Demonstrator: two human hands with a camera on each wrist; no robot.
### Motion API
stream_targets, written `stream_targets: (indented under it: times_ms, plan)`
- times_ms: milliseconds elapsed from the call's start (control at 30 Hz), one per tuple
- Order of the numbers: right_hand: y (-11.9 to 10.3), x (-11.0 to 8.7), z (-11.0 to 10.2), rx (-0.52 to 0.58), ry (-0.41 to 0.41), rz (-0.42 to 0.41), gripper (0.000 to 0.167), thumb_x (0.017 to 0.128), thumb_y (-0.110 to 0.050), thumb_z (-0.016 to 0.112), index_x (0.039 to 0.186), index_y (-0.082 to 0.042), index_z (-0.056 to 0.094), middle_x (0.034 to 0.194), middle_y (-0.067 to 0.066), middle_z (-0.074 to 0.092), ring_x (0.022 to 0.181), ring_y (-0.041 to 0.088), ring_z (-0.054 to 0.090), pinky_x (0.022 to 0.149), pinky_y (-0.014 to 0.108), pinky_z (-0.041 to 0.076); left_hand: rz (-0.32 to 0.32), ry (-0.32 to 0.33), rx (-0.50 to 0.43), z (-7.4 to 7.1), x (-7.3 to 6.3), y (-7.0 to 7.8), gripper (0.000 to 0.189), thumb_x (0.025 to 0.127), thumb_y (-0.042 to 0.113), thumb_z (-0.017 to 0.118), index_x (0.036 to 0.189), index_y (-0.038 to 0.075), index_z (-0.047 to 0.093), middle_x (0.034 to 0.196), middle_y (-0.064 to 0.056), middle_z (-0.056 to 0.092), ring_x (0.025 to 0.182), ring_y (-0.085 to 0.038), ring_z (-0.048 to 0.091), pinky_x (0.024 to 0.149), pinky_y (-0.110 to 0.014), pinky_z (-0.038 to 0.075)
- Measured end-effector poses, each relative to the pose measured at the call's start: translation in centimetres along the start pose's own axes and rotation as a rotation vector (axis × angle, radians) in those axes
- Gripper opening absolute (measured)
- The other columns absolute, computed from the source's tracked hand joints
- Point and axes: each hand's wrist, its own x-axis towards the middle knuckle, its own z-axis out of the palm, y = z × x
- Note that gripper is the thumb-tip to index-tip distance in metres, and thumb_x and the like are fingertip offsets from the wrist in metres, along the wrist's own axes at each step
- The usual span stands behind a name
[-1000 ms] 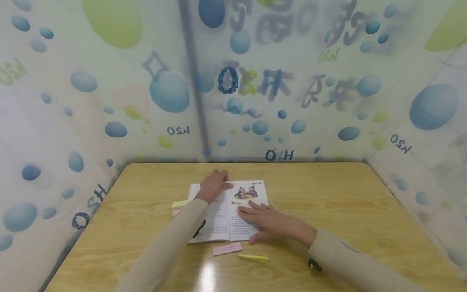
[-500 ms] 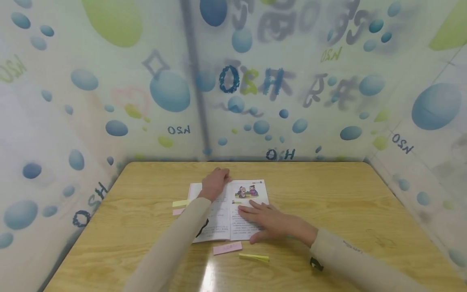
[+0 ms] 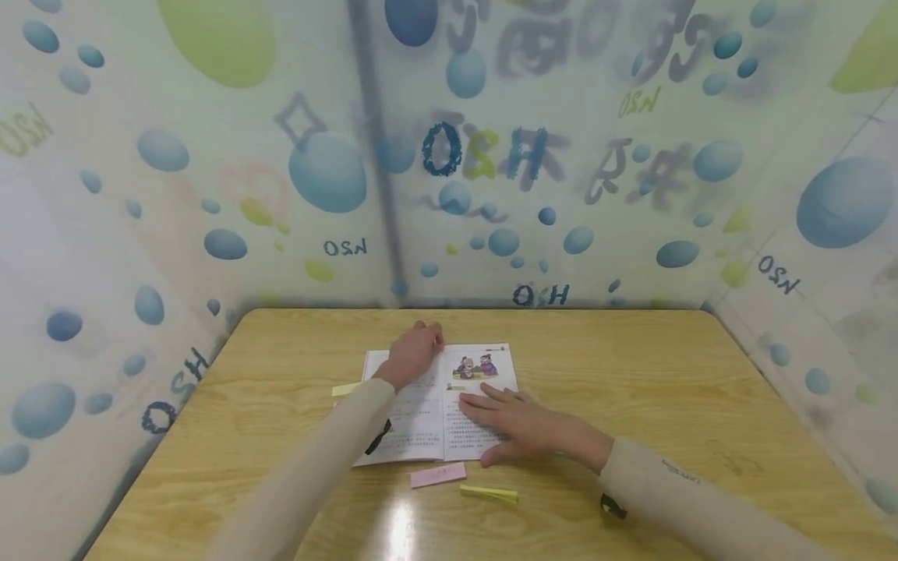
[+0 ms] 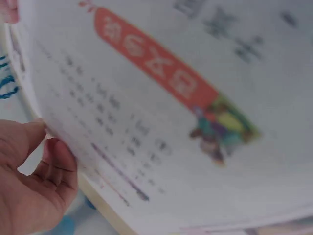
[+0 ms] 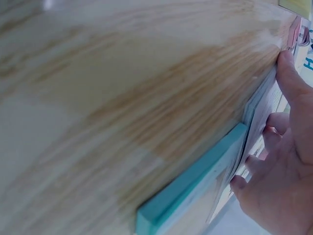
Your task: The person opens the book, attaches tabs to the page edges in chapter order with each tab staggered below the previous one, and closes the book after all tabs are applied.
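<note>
An open book (image 3: 414, 425) with printed text lies on the table, a cartoon picture on its right page. My left hand (image 3: 415, 351) is at the top of the book near the middle fold. In the left wrist view, thumb and curled fingers of the left hand (image 4: 36, 171) pinch the edge of a page (image 4: 161, 191) with a red heading. My right hand (image 3: 522, 427) rests on the right page, fingers spread and thumb near the lower edge. In the right wrist view, the right hand (image 5: 288, 161) lies along the book's edge (image 5: 261, 100).
Below the book lie a pink paper strip (image 3: 438, 475) and a folded yellow strip (image 3: 489, 493). Another yellow strip (image 3: 345, 389) pokes out at the book's left. A teal-edged pad (image 5: 195, 176) lies beside the book, mostly hidden under my right forearm. A patterned wall (image 3: 477, 265) stands behind the table.
The left thumb, first stretched over the right page, has drawn in to the fingers at the book's top edge. The right hand stays in place on the page.
</note>
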Motion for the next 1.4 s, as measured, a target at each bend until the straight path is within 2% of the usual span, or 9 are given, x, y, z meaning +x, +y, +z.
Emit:
stream_targets:
  times_ms: [200,333,533,667,800,967,1233,1400]
  plan:
    - [-0.2,0.0,0.0,-0.035,-0.002,0.018,0.085,0.095,-0.059,0.060,0.162,-0.020,0.026,0.167,-0.006,0.016,0.152,0.032,0.010,0.112,0.068,0.019,0.107,-0.043,0.049,-1.2,-3.2,0.3,0.030,0.098,0.003,0.066,0.126,0.012,0.061,0.121,-0.014,0.055,0.100,-0.030,0.057,0.075,-0.043,0.053]
    - [-0.5,0.0,-0.1,-0.048,-0.005,0.028,0.084,0.097,-0.059,0.057,0.163,-0.020,0.025,0.168,-0.005,0.016,0.152,0.032,0.010,0.112,0.069,0.018,0.153,-0.078,0.084,-1.3,-5.9,0.4,0.031,0.097,0.007,0.068,0.127,0.013,0.063,0.127,-0.012,0.055,0.110,-0.035,0.056,0.081,-0.048,0.053]
    - [-0.4,-0.1,-0.1,-0.054,0.001,0.026,0.084,0.097,-0.060,0.057,0.163,-0.020,0.025,0.168,-0.005,0.017,0.152,0.032,0.010,0.112,0.068,0.019,0.265,-0.098,0.139,-1.3,-9.9,0.7,0.036,0.096,0.014,0.070,0.132,0.011,0.064,0.140,-0.014,0.053,0.123,-0.040,0.053,0.095,-0.055,0.050]
    - [-0.1,-0.3,-0.1,-0.062,0.009,0.015,0.084,0.096,-0.060,0.058,0.162,-0.018,0.026,0.167,-0.004,0.019,0.152,0.034,0.013,0.111,0.068,0.022,0.332,-0.130,0.146,-1.2,-11.8,0.8,0.044,0.099,0.020,0.067,0.140,0.007,0.059,0.149,-0.017,0.047,0.131,-0.040,0.049,0.101,-0.056,0.046]
    - [0.1,-0.6,-0.2,-0.067,0.008,0.019,0.085,0.096,-0.061,0.058,0.163,-0.019,0.026,0.167,-0.004,0.018,0.151,0.033,0.013,0.111,0.069,0.022,0.369,-0.132,0.138,-1.0,-12.6,0.7,0.048,0.101,0.022,0.066,0.145,0.006,0.054,0.152,-0.018,0.044,0.134,-0.038,0.047,0.105,-0.053,0.043]
    - [0.3,-0.6,0.0,-0.077,0.016,0.014,0.084,0.097,-0.062,0.055,0.163,-0.020,0.024,0.168,-0.005,0.017,0.152,0.032,0.013,0.112,0.066,0.022,0.361,-0.130,0.142,-0.8,-12.6,0.4,0.049,0.101,0.024,0.065,0.146,0.008,0.054,0.154,-0.016,0.043,0.136,-0.037,0.046,0.106,-0.053,0.042]
    - [0.3,-1.2,0.2,-0.058,0.044,0.005,0.083,0.097,-0.062,0.055,0.162,-0.018,0.027,0.167,-0.004,0.020,0.151,0.030,0.015,0.117,0.056,0.020,0.356,-0.104,0.161,-0.6,-12.3,0.0,0.046,0.098,0.027,0.068,0.141,0.011,0.059,0.150,-0.014,0.047,0.129,-0.039,0.051,0.095,-0.059,0.049]
    - [1.3,-1.6,-0.1,-0.036,0.081,-0.020,0.074,0.100,-0.054,0.057,0.157,-0.011,0.038,0.162,0.003,0.033,0.148,0.026,0.027,0.117,0.047,0.026,0.363,-0.080,0.133,-1.0,-12.5,-0.2,0.038,0.097,0.022,0.070,0.132,0.011,0.062,0.146,-0.015,0.051,0.127,-0.040,0.052,0.092,-0.063,0.049]
